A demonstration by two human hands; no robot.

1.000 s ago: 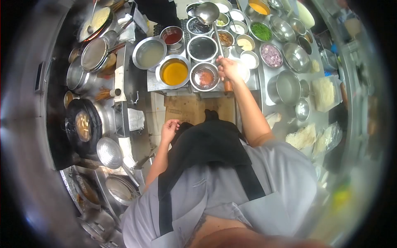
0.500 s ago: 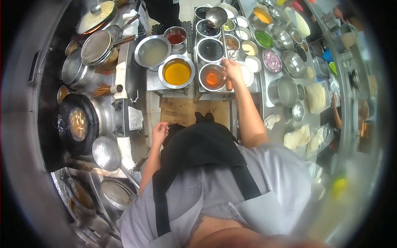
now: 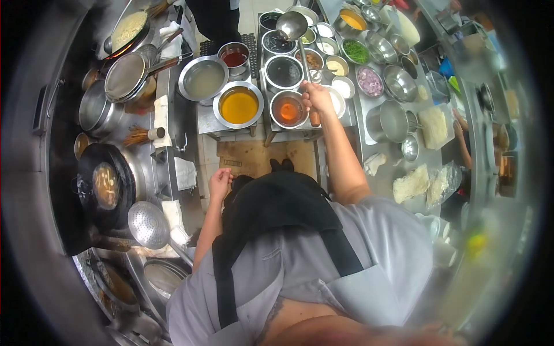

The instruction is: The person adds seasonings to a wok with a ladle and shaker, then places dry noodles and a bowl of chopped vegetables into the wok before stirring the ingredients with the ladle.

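Observation:
My right hand [image 3: 316, 98] is closed round the wooden-ended handle of a long ladle [image 3: 292, 26], whose bowl hangs over the far pots. Just left of that hand stands a pot of orange-red liquid [image 3: 288, 109], with a pot of dark liquid [image 3: 284, 72] behind it. Beside my body, my left hand [image 3: 220, 183] hangs with curled fingers, and what they hold, if anything, is too small to make out. Ahead of it are a bowl of yellow oil [image 3: 238, 105] and a bowl of cloudy liquid [image 3: 203, 79].
On the left stove are a wok with pale pieces in liquid [image 3: 106, 185], a perforated skimmer [image 3: 148, 225] and a pan of food [image 3: 129, 31]. The right counter holds chopped greens [image 3: 355, 51], onions [image 3: 369, 81] and noodles [image 3: 411, 184]. A person in dark trousers [image 3: 216, 20] stands ahead.
The view has shifted slightly, so the pots sit a little further left. The ladle is still in my right hand. The ladle at the far left pan has moved to the pan's lower left edge.

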